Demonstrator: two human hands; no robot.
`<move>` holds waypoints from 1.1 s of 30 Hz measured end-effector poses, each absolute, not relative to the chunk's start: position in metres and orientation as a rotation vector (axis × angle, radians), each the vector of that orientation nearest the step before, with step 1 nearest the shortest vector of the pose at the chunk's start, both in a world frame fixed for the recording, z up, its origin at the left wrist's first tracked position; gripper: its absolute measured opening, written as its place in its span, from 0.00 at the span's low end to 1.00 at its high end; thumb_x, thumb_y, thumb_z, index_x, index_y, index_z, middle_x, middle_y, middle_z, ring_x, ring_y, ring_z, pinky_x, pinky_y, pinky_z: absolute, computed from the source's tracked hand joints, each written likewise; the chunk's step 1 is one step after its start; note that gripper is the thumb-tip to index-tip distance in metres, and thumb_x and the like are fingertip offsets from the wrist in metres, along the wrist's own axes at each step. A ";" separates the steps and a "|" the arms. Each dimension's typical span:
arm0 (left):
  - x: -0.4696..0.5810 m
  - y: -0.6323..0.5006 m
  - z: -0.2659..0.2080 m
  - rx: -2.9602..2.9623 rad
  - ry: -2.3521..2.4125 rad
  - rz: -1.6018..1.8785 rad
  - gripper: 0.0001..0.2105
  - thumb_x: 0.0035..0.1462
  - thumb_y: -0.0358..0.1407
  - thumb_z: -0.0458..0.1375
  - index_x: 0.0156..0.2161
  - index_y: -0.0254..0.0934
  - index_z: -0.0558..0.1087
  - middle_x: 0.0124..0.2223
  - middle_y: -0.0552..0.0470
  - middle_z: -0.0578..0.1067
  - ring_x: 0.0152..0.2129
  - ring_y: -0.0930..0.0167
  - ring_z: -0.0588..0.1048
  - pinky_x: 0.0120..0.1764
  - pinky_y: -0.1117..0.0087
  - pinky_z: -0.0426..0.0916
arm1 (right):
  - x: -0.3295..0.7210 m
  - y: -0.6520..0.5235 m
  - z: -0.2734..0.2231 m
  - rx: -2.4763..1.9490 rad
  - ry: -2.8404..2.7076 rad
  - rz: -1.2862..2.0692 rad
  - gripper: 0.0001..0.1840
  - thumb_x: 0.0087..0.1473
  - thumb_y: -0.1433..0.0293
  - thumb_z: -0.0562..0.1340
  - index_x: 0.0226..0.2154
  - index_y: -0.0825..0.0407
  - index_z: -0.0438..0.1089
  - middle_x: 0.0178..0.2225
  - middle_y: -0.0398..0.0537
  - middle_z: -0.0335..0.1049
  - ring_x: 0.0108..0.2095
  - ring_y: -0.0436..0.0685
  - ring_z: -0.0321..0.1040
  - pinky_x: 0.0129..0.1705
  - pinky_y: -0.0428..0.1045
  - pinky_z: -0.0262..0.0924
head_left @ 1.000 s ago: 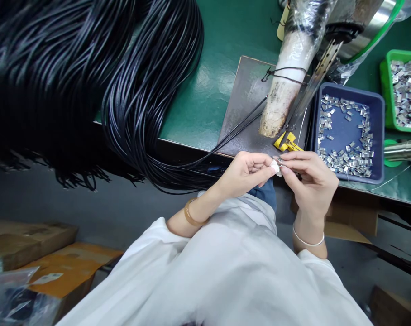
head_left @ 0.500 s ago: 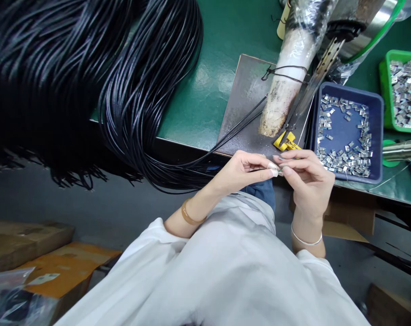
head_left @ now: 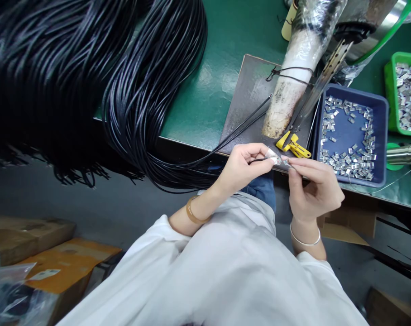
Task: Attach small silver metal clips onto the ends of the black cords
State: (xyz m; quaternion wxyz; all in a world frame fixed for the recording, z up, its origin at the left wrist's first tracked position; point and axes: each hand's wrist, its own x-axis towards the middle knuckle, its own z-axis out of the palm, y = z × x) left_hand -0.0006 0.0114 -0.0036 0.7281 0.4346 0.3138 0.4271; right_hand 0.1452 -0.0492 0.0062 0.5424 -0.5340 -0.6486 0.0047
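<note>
My left hand is closed in a pinch on a black cable, whose end comes out at the fingertips. A small shiny metal piece shows at those fingertips, too small to make out fully. My right hand is also closed, thumb against forefinger, on a thin dark strand that points to the metal piece; its kind cannot be made out. Just beyond the hands lies a yellow tool on a dark board. The fingertips of both hands almost meet above the board's front edge.
Thick bundles of black cable cover the table's left side and hang over its edge. A blue tray and a green bin hold small metal pieces. A plastic-wrapped white tube slants over the board. Cardboard boxes stand below left.
My right hand has drawn slightly right and its fingers have closed into a pinch on the thin strand. The black cable now shows between my left thumb and forefinger. The view has shifted slightly.
</note>
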 end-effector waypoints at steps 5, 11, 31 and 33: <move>0.001 0.011 -0.002 0.937 0.750 0.949 0.06 0.50 0.34 0.66 0.32 0.32 0.80 0.30 0.51 0.80 0.28 0.76 0.76 0.37 0.76 0.71 | 0.147 -0.044 0.001 -1.297 -1.426 0.193 0.07 0.55 0.76 0.64 0.36 0.49 0.71 0.37 0.45 0.78 0.39 0.55 0.78 0.38 0.52 0.74; 0.003 0.012 0.003 0.950 0.833 0.946 0.07 0.49 0.35 0.67 0.29 0.31 0.79 0.28 0.52 0.78 0.25 0.77 0.72 0.31 0.77 0.67 | 0.148 -0.042 -0.004 -1.280 -1.586 -0.035 0.11 0.51 0.78 0.67 0.35 0.48 0.72 0.39 0.44 0.80 0.38 0.56 0.79 0.40 0.52 0.75; 0.010 0.017 0.010 1.097 0.942 0.996 0.04 0.48 0.32 0.64 0.27 0.31 0.75 0.20 0.58 0.65 0.18 0.81 0.58 0.21 0.78 0.52 | 0.147 -0.035 -0.004 -1.317 -1.527 -0.023 0.10 0.51 0.77 0.68 0.35 0.48 0.73 0.40 0.45 0.79 0.39 0.56 0.78 0.41 0.55 0.77; 0.009 0.017 0.012 1.100 0.943 1.001 0.04 0.48 0.32 0.64 0.27 0.32 0.75 0.20 0.58 0.65 0.17 0.81 0.58 0.20 0.78 0.51 | 0.147 -0.035 -0.002 -1.302 -1.532 -0.014 0.11 0.50 0.78 0.68 0.36 0.48 0.73 0.41 0.45 0.79 0.40 0.56 0.78 0.42 0.54 0.77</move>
